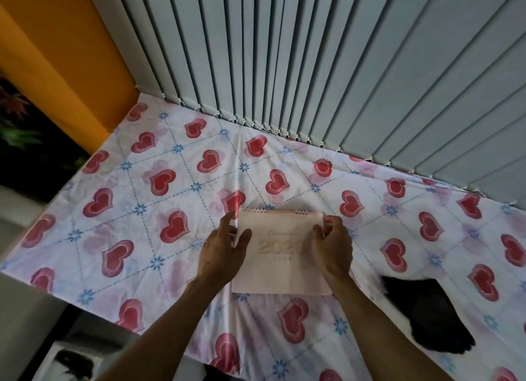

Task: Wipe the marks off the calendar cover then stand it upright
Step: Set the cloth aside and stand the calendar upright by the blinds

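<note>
A pale pink desk calendar [280, 255] with gold year lettering and spiral rings along its far edge rests in the middle of the table. My left hand [222, 251] is at its left edge, thumb over the cover and fingers spread beside it. My right hand [331, 248] is at its right edge, fingers curled around that side. Whether the calendar lies flat or leans up I cannot tell. No marks show on the cover in this dim light.
The table wears a white cloth with red hearts [159, 181]. Grey vertical blinds [341, 67] hang along the far edge. A black cloth [421, 312] lies at the right front. An orange wall [57, 53] stands to the left.
</note>
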